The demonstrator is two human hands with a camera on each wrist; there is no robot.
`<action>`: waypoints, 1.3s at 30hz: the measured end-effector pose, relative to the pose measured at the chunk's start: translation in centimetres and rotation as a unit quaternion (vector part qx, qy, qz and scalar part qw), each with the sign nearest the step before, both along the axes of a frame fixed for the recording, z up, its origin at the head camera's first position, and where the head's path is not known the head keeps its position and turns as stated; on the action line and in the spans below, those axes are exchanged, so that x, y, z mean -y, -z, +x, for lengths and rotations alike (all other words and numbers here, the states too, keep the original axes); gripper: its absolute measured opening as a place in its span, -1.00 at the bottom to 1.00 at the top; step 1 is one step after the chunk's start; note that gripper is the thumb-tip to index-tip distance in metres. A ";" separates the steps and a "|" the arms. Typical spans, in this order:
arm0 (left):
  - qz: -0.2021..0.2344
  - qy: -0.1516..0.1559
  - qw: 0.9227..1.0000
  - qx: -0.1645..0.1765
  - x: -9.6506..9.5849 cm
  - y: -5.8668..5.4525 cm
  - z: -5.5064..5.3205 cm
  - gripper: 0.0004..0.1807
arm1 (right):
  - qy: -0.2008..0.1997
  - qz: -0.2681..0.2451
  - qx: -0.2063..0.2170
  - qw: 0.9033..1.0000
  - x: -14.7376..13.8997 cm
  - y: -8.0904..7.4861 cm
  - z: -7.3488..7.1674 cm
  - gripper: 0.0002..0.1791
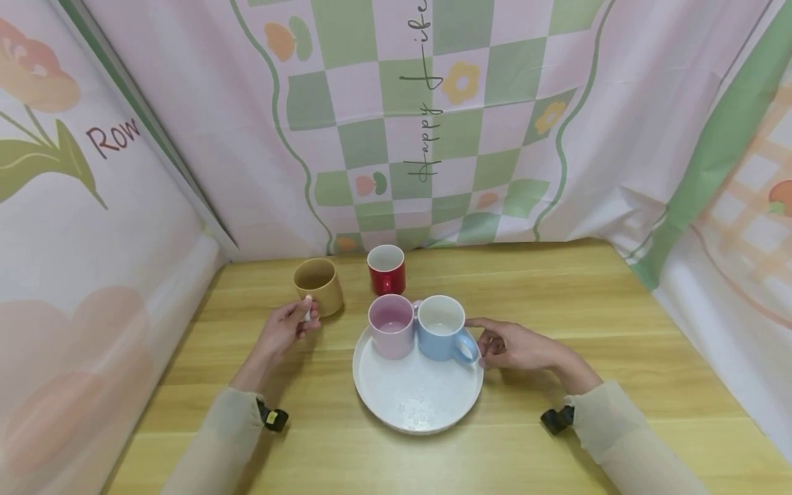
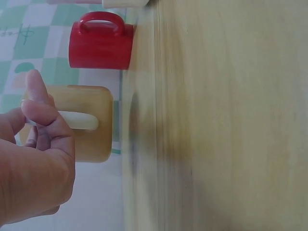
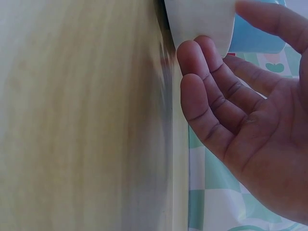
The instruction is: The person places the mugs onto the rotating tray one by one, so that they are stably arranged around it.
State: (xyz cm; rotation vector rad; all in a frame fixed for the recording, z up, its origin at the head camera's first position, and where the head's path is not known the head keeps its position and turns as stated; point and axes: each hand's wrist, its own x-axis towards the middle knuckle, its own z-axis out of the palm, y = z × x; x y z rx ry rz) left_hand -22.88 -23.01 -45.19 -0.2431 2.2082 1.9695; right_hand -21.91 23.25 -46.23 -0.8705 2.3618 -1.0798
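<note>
My left hand point(image 1: 286, 328) pinches the white handle point(image 2: 79, 120) of a tan mug point(image 1: 328, 292) between thumb and fingers. In the left wrist view the mug's base stands slightly off the tabletop. At the right of a round white tray point(image 1: 416, 405), my right hand point(image 1: 516, 346) has its thumb tip and fingertips right at the rim, the other fingers loosely bent. On the tray's far part stand a pink mug point(image 1: 392, 344) and a light blue mug point(image 1: 436, 344), side by side and upright. A red mug point(image 1: 396, 278) stands behind the tray.
The wooden table point(image 1: 532, 440) meets a printed curtain point(image 1: 433, 137) at the back, close behind the red and tan mugs. More printed cloth point(image 1: 56, 275) hangs at the left side. Black wrist cameras point(image 1: 558, 419) sit at both sleeves.
</note>
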 end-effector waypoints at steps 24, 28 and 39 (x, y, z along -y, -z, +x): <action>0.011 0.012 0.999 -0.029 -0.5 -2.3 3.7 -0.45 | 0.000 0.009 -0.005 1.000 0.0 -0.1 -0.1 -0.14; 0.007 0.013 1.000 -0.026 -0.5 -2.4 4.2 -0.46 | 0.000 0.011 -0.008 1.000 0.1 -0.1 0.0 -0.13; 0.016 0.022 0.999 -0.046 -1.0 -2.8 6.0 -0.46 | -0.002 0.013 -0.007 1.000 0.0 -0.1 0.0 -0.13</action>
